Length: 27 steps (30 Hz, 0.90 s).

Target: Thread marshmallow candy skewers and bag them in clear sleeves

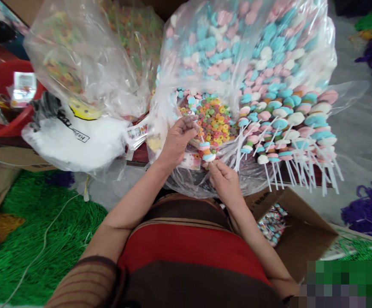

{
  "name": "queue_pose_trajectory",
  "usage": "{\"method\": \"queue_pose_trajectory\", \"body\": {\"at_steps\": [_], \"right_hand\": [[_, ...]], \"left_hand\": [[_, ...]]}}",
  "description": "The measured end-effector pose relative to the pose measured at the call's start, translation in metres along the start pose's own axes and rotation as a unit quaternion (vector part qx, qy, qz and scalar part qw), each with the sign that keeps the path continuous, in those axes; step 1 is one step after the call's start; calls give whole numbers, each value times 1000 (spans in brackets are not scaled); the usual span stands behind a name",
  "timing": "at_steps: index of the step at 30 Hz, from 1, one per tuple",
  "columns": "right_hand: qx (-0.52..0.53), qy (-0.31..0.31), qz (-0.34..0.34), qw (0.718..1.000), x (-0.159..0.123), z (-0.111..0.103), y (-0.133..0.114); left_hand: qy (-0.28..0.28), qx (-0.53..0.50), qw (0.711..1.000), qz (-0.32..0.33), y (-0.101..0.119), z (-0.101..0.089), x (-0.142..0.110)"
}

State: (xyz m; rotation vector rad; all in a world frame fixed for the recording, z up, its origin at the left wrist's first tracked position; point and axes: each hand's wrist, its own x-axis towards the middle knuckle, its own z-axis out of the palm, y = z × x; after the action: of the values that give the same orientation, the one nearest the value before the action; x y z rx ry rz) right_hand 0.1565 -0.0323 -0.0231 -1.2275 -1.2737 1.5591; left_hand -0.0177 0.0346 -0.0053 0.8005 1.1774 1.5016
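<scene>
Between my two hands is a candy skewer [208, 152], with blue, white and orange sweets threaded on a white stick. My left hand [180, 140] pinches the upper end of the stick. At its lower end, the closed fingers of my right hand [225, 180] grip it by the bottom white sweet. Just beyond lies a heap of small ring gummies [216, 122] in orange, yellow, green and red. Finished-looking candy skewers [282, 128] are stacked to the right, their white sticks pointing toward me.
A large clear bag of pink, blue and white marshmallows [205, 47] stands behind. Bags of gummies [64, 55], a white printed plastic bag [80, 141] and a red basin [6, 124] are left. A cardboard box [304, 231] holding wrapped items sits low right; green strands [38, 239] lie low left.
</scene>
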Motion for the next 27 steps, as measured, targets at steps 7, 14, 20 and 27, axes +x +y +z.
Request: {"method": "queue_pose_trajectory", "body": {"at_steps": [7,14,20,27], "right_hand": [[-7,8,-10,1000,0,2,-2],[-31,11,-34,999,-2,6,1],[-52,-1,-33,998,0,3,6],[-9,-1,-12,1000,-2,9,8]], "left_hand": [[-7,-2,1000,-9,7,1,2],[27,-123,988,-86,2,11,-5],[41,-171,970,-167,11,36,-26],[83,-164,979,-91,-2,57,-38]]}}
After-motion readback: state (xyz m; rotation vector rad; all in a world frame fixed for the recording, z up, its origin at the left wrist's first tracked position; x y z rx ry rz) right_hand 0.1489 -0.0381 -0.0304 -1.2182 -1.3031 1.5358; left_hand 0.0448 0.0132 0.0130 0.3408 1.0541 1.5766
